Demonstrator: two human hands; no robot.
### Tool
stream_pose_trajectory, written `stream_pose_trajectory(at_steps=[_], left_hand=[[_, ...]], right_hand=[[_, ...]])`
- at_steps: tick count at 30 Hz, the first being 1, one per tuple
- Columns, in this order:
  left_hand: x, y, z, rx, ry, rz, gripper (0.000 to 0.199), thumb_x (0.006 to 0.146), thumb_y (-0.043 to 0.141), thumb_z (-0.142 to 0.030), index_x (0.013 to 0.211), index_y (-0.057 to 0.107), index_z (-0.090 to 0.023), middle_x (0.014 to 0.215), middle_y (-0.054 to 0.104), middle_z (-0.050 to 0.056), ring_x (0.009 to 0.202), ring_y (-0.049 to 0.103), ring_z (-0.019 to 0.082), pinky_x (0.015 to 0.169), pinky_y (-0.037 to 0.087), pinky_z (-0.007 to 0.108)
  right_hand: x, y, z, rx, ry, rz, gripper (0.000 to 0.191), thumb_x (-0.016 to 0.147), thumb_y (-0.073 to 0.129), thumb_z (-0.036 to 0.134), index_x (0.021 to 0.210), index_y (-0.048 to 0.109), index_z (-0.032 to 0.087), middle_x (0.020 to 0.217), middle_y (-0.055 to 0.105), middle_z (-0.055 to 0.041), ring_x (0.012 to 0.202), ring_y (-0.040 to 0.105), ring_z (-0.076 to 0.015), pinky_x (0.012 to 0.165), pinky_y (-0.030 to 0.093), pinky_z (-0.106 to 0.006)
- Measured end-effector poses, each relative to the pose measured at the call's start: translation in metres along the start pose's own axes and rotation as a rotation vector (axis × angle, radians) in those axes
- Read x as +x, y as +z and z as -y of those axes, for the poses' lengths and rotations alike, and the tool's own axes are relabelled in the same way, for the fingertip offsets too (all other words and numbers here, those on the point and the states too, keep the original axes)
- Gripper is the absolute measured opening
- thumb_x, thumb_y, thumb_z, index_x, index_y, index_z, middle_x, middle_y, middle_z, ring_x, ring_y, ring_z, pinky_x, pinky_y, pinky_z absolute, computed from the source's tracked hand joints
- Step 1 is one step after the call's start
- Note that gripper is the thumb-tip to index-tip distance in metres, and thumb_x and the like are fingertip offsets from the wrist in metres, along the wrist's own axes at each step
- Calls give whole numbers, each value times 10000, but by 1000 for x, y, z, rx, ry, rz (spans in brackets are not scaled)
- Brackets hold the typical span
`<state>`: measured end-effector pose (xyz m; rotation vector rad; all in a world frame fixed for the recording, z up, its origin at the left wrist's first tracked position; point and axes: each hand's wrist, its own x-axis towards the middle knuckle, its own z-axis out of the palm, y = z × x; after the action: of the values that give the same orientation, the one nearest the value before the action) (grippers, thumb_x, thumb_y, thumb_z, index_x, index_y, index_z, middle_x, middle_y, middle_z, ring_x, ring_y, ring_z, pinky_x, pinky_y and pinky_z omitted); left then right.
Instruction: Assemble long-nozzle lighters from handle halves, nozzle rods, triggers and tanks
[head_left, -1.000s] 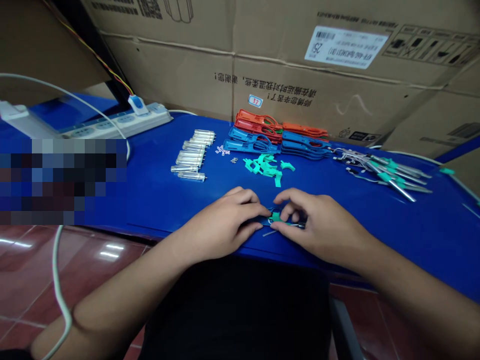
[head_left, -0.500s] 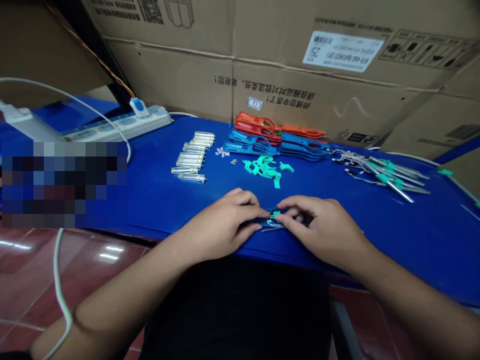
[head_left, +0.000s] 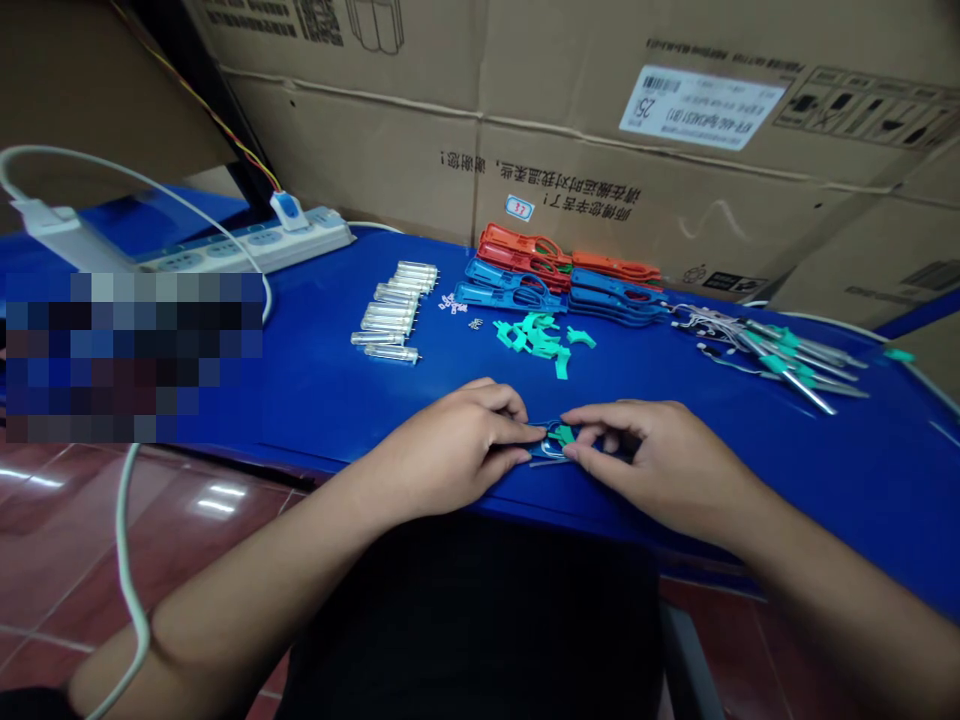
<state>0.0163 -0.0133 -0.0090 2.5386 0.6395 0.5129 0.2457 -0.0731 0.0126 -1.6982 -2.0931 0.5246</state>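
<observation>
Near the table's front edge, my left hand (head_left: 465, 447) grips the left end of a blue plastic casing (head_left: 553, 424), its index fingertip at a small green piece (head_left: 562, 435) on it. From the right, my right hand (head_left: 652, 455) pinches the casing's other side, thumb and index finger close to the green piece. A thin whitish wire loops beneath that piece. Fingers cover much of the casing. Beyond my hands lie loose green pieces (head_left: 536, 335), a stack of blue casings (head_left: 514, 291) and red ones (head_left: 523, 245).
Clear tubes (head_left: 391, 310) and small white parts (head_left: 451, 304) lie at centre left. Silver rods with wires (head_left: 799, 370) are at the right. A power strip (head_left: 262, 240) with cables stands back left. A cardboard box (head_left: 555, 100) walls the back.
The green piece between my fingertips now sits more tilted. Both hands still hold the casing; the whole view has shifted slightly.
</observation>
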Motion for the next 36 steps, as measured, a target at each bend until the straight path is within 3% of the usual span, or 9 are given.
stream_pose_trajectory(at_steps=[5, 8, 21, 27, 36], left_hand=[[0, 1, 1, -8, -7, 1, 289, 928, 608, -216, 1197, 712, -234, 1058, 654, 63, 1014, 583, 191, 906, 502, 351], [0, 0, 0, -6, -18, 6, 294, 925, 615, -220, 1203, 711, -237, 1056, 651, 58, 1026, 579, 192, 912, 496, 345], [0, -1, 1, -18, -12, 6, 296, 922, 618, -215, 1204, 708, -224, 1077, 647, 64, 1024, 581, 188, 917, 499, 350], [0, -1, 0, -17, -7, -1, 292, 925, 616, -220, 1202, 708, -226, 1081, 654, 67, 1029, 594, 190, 926, 503, 361], [-2, 0, 1, 24, 15, -55, 275, 926, 627, -254, 1181, 719, -204, 1130, 716, 67, 1049, 633, 199, 970, 515, 381]], right_hand=[[-4, -1, 0, -60, -296, -116, 200, 873, 606, 156, 982, 764, 210, 863, 757, -22, 768, 674, -147, 722, 538, -283], [-8, -2, -2, -90, -394, -165, 212, 903, 580, 131, 986, 759, 206, 882, 746, -39, 785, 660, -154, 744, 533, -301], [-10, 11, -11, -70, -426, -142, 232, 921, 554, 115, 977, 763, 200, 810, 707, -48, 755, 628, -160, 692, 524, -305], [-8, 9, -15, -40, -521, -132, 263, 942, 526, 127, 1003, 760, 228, 837, 729, -45, 755, 640, -152, 713, 533, -307], [-12, 14, -13, -51, -486, -183, 263, 943, 516, 111, 1019, 744, 216, 872, 735, -44, 807, 655, -155, 747, 536, -303]])
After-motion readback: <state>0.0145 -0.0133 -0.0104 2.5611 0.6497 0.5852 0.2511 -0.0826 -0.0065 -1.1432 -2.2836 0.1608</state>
